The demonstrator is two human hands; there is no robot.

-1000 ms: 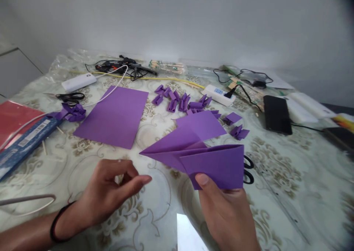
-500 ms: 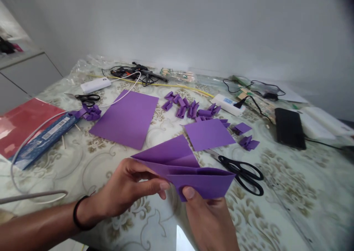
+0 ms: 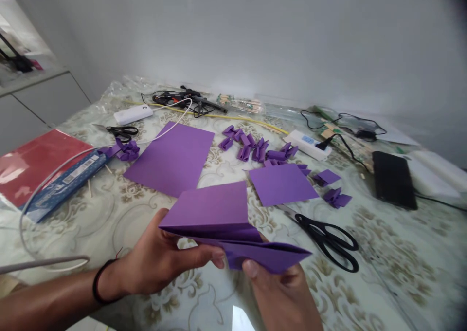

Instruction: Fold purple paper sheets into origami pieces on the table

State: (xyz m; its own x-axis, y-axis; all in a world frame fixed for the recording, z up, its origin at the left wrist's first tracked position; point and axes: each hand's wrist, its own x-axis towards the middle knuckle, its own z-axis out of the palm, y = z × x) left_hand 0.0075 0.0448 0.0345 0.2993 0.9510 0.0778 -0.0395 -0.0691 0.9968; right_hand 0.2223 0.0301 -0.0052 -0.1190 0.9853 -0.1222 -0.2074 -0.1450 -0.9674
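Observation:
A partly folded sheet of purple paper (image 3: 215, 205) is held above the table between both hands, its upper flap standing up and its layers slightly apart along the fold. My left hand (image 3: 164, 255), with a dark band on the wrist, grips the left side, fingers behind and thumb along the lower edge. My right hand (image 3: 279, 287) pinches the lower right part with the thumb in front; its other fingers are mostly hidden. Just beyond lie a flat purple square (image 3: 282, 185) and a larger purple sheet (image 3: 173, 158). Black-handled scissors (image 3: 326, 241) rest to the right.
Several small folded purple pieces (image 3: 244, 152) lie at the back centre. A power strip (image 3: 308, 144), a black phone (image 3: 394, 180) and cables are at the right. Red paper in a packet (image 3: 47, 160), smaller scissors (image 3: 122, 132) and a white power bank (image 3: 133, 114) sit left.
The upper flap of the held paper has swung into a more upright, wider shape, and the lower folded part has tilted and narrowed at the right. The camera view has shifted slightly.

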